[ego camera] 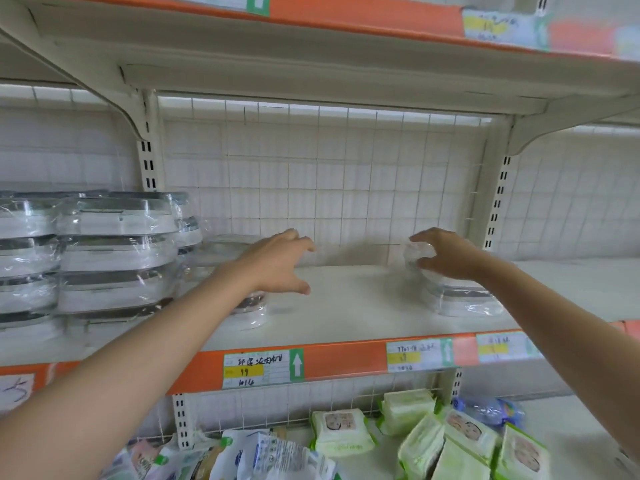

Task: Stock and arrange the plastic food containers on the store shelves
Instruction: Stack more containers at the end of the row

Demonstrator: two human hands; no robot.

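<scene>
Stacks of plastic-wrapped food containers [114, 254] with grey lids fill the left end of the white shelf [346, 306]. My left hand [280, 261] hovers with spread fingers and holds nothing, just above a small wrapped container [251, 311] that my forearm partly hides. A clear container [225, 247] stands behind that hand. On the right, my right hand [446, 254] pinches the bunched plastic wrap on top of another wrapped container [460, 301], which rests on the shelf.
The shelf's orange front edge carries price labels [263, 368]. An upper shelf [311, 64] hangs close overhead and a wire grid backs the bay. Below lie green wet-wipe packs [343, 434] and loose bags [277, 455].
</scene>
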